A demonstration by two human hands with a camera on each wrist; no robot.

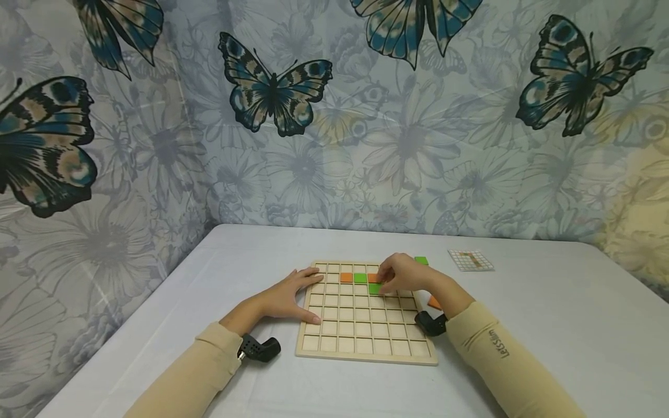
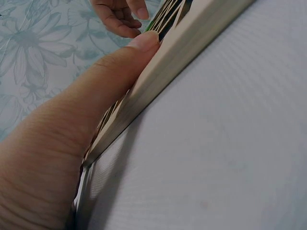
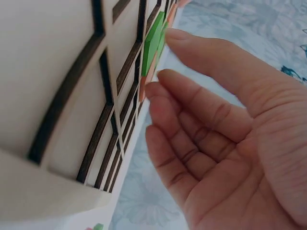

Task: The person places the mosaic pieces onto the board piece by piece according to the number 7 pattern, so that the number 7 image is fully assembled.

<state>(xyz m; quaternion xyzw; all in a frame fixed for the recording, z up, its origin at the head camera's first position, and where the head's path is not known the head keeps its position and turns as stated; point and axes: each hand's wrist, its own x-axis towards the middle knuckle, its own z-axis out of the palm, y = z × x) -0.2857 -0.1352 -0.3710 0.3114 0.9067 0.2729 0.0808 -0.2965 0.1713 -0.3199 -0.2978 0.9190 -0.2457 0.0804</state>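
Observation:
A wooden grid board [image 1: 366, 355] lies on the table, its square cells divided by thin strips. In its upper rows sit an orange tile [image 1: 346, 277], a green tile [image 1: 360, 278], another orange tile [image 1: 373, 278] and, just below that one, a second green tile [image 1: 374, 288]. My left hand [image 1: 284, 296] rests spread on the board's left edge, its thumb [image 2: 144, 40] on the frame. My right hand [image 1: 405, 274] is over the upper right cells. In the right wrist view, its thumb [image 3: 180, 38] and loosely bent fingers are apart, tips right beside the lower green tile [image 3: 152, 45].
Behind the right hand lies a loose green tile [image 1: 421, 260], and a loose orange tile [image 1: 434, 302] is partly hidden by the right wrist. A small pattern card [image 1: 471, 260] with a printed grid lies at the back right. Butterfly-print cloth [image 1: 303, 168] hangs behind the table.

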